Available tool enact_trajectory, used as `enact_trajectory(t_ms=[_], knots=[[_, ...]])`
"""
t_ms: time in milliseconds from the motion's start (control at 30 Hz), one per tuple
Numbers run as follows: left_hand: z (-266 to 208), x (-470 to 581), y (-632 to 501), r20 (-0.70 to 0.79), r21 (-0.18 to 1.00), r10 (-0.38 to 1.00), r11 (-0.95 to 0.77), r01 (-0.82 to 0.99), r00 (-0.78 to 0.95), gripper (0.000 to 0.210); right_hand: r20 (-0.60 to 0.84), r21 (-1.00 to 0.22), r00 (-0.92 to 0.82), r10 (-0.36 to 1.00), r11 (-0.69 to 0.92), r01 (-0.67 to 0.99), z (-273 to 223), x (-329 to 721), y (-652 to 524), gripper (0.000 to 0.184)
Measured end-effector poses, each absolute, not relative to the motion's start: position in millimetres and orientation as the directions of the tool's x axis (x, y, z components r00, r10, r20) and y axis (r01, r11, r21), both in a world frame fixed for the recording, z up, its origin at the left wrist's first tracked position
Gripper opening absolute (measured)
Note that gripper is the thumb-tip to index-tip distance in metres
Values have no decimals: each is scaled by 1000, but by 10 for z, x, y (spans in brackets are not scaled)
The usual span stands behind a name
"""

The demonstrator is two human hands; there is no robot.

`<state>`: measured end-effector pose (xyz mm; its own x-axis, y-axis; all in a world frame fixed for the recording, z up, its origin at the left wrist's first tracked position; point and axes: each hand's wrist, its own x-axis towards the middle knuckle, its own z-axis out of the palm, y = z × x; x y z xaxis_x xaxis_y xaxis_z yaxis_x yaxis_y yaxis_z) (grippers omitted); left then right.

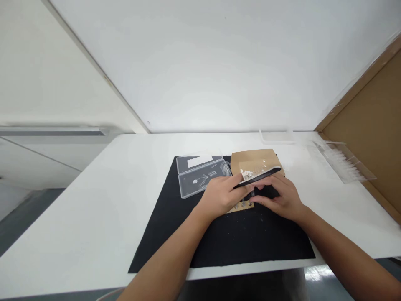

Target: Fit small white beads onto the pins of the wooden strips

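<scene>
I have my left hand (224, 194) clamped on a nail file (266, 174), gripping its left part between thumb and fingers. The file is tilted, its black edge towards me and its free end rising to the right, over the fingers of my right hand (280, 196). That right hand has its thumb at the right end of a tan strip (246, 205) with round metal studs, its fingers above. A small clear piece (253, 193) shows between thumb and fingers; from here I cannot tell whether they are pinched on it or merely around it. The strip lies on the near side of the file, partly hidden by my left hand, over the black mat (175, 234).

To the far left of my hands, I see a clear plastic case (188, 190) on the mat, lid folded back, a white label (199, 160) on it and clear nail tips (209, 173) scattered inside. Just beyond the file is a sheet of brown paper (250, 156), strewn with white bits (247, 173). On the white table (94, 217), well to the right, a clear bag (347, 167) lies near a cardboard panel (372, 113).
</scene>
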<state>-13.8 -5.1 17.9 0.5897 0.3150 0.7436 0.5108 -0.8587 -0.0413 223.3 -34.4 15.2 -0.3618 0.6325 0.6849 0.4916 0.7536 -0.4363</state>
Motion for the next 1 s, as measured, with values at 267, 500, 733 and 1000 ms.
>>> enact_trajectory(t_ms=[267, 500, 733, 1000], knots=[[169, -116, -39, 789, -55, 280, -855, 516, 547, 19, 709, -461, -338, 618, 770, 441, 163, 2230, -364, 27], [154, -108, -47, 803, -38, 285, -851, 523, 523, 20, 696, -459, -391, 601, 793, 402, 154, 2226, -317, 19], [138, -92, -44, 809, -24, 296, -847, 531, 508, 21, 729, -399, -396, 559, 816, 418, 148, 2228, -321, 19], [152, -73, -67, 811, -4, 304, -852, 524, 500, 23, 772, -328, -384, 507, 835, 442, 141, 2230, -324, 15]])
